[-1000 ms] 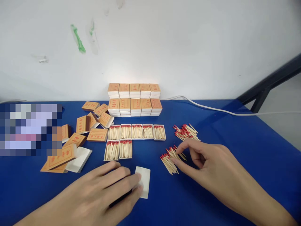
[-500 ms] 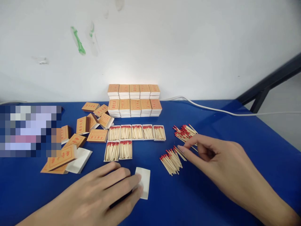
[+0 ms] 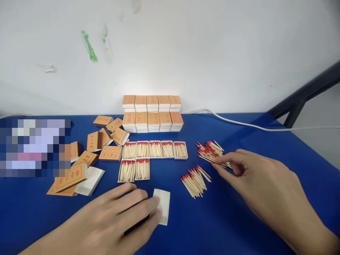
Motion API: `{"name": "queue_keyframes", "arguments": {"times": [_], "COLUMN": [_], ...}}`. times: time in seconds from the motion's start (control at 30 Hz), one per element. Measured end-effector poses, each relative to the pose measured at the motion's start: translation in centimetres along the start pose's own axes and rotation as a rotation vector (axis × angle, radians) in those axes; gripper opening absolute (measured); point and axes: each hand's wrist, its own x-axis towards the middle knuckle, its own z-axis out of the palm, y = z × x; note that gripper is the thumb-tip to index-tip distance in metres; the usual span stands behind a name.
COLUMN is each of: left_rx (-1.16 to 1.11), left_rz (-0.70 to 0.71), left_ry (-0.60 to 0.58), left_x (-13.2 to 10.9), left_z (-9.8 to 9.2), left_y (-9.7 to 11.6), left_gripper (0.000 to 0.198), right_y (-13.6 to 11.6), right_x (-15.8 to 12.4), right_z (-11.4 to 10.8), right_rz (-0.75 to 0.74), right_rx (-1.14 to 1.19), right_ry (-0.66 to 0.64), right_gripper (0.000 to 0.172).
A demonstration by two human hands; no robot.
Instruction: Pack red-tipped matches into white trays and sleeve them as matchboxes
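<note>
My left hand (image 3: 119,216) lies on the blue table (image 3: 239,219) with its fingers curled over the edge of a white empty matchbox tray (image 3: 164,204). My right hand (image 3: 255,180) reaches to the far pile of red-tipped matches (image 3: 209,149), thumb and fingers pinched on its near end. A second, smaller pile of matches (image 3: 195,181) lies loose just left of that hand. Several open trays filled with matches (image 3: 154,149) stand in two rows in the middle.
Closed orange matchboxes (image 3: 152,113) are stacked in two tiers by the white wall. Loose orange sleeves (image 3: 106,136) and a white tray lie scattered at the left. A white cable (image 3: 239,123) runs along the table's back right. A blurred patch covers the far left.
My right hand has left the near pile of matches and moved right and back to the far pile, closing on its end. My left hand has stayed on the white tray.
</note>
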Motion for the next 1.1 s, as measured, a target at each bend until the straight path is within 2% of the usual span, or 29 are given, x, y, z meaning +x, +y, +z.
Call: {"name": "queue_keyframes", "arguments": {"times": [0.2,0.4,0.6,0.7,0.77,0.87,0.97,1.1], "left_rx": [-0.008,-0.013,-0.011,-0.005,-0.021,-0.039,-0.041,-0.046], "left_rz": [0.011,0.002,0.008,0.046,0.021,-0.007,0.002,-0.014], "left_ry": [-0.026,-0.02,-0.009,-0.061,-0.03,0.003,-0.021,0.0], "left_x": [0.1,-0.2,-0.7,-0.8,-0.8,-0.8,-0.8,-0.8], "left_z": [0.1,0.2,0.4,0.3,0.4,0.7,0.8,0.7], "left_y": [0.1,0.1,0.0,-0.1,-0.1,0.1,0.3,0.2], "left_gripper": [0.055,0.052,0.054,0.048,0.043,0.043,0.045,0.046], "right_y": [0.3,-0.1,-0.4,-0.4,-0.4,-0.4,-0.5,-0.6], "right_x": [0.0,0.1,0.1,0.2,0.2,0.2,0.3,0.2], "right_z": [-0.3,-0.6,0.0,0.5,0.8,0.9,0.8,0.3], "right_rz": [0.055,0.025,-0.1,-0.155,-0.177,-0.191,-0.174,-0.148], "right_rx": [-0.038,0.019,0.103,0.099,0.093,0.091,0.116,0.181], "right_ry": [-0.015,-0.013,0.001,0.014,0.022,0.008,-0.014,-0.094], "right_gripper": [0.051,0.058,0.04,0.035,0.032,0.029,0.027,0.02]}}
